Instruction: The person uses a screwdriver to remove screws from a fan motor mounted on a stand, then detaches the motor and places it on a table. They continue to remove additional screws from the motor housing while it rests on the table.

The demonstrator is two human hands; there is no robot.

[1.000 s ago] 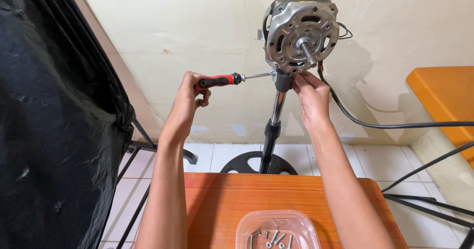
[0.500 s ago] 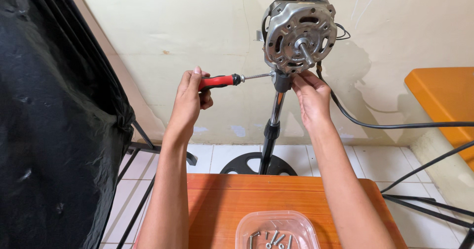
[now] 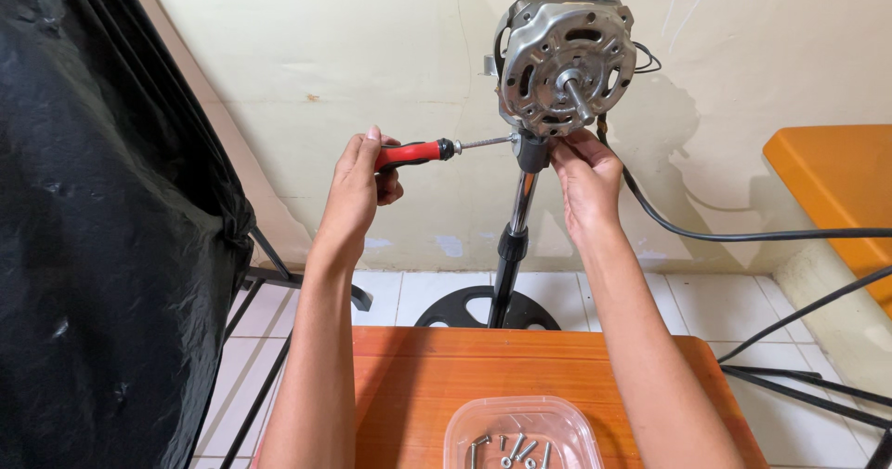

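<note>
1. two bare hands work at the neck of a stripped silver metal fan motor (image 3: 565,55) that sits on top of a chrome stand pole (image 3: 520,204).
2. the left hand (image 3: 358,185) is closed around the red and black handle of a screwdriver (image 3: 415,152); its thin steel shaft runs level to the right, with the tip at the black joint just under the motor.
3. the right hand (image 3: 583,179) is pinched on that same black joint from the other side, fingers curled around it, steadying the motor.
4. compared with a second ago, the left hand has turned about the handle, fingers now pointing more upward, while the shaft stays in the same place on the joint; i judge that as the screw being turned, not yet out.
5. a clear plastic tub (image 3: 522,432) with loose screws lies on the orange wooden table (image 3: 418,376) below, well apart from both hands.
6. a black cable (image 3: 706,235) trails off to the right, and a black plastic sheet (image 3: 102,246) hangs at the left.
</note>
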